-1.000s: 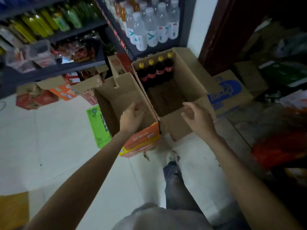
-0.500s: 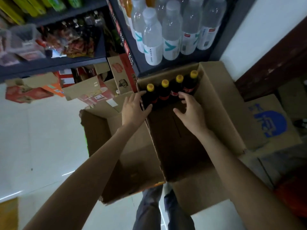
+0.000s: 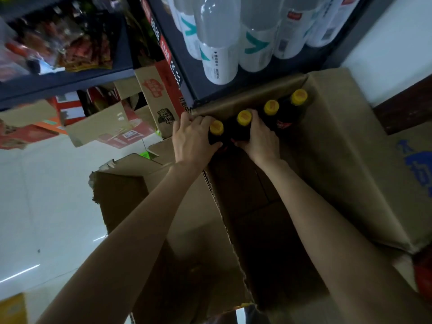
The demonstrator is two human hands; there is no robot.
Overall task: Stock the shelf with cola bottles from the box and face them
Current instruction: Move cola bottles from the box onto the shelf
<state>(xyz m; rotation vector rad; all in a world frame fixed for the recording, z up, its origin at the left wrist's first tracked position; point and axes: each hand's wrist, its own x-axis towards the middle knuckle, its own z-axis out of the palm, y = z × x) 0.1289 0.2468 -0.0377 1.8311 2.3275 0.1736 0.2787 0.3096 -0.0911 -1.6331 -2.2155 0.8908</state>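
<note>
Left hand (image 3: 191,139): curling round the neck of the first cola bottle (image 3: 216,134), thumb below, fingers over the far side.
Right hand (image 3: 259,139): gripping the second cola bottle (image 3: 243,125) just under its yellow cap.
Other bottles: two more (image 3: 289,108) are standing upright to the right, all four making a row against the far wall.
Box (image 3: 350,160): sitting open on the floor below the shelf, its near part showing bare cardboard.
Shelf (image 3: 187,73): carrying clear water bottles (image 3: 219,47) above the box.
Second box (image 3: 121,190): lying open to the left, touching the first.
</note>
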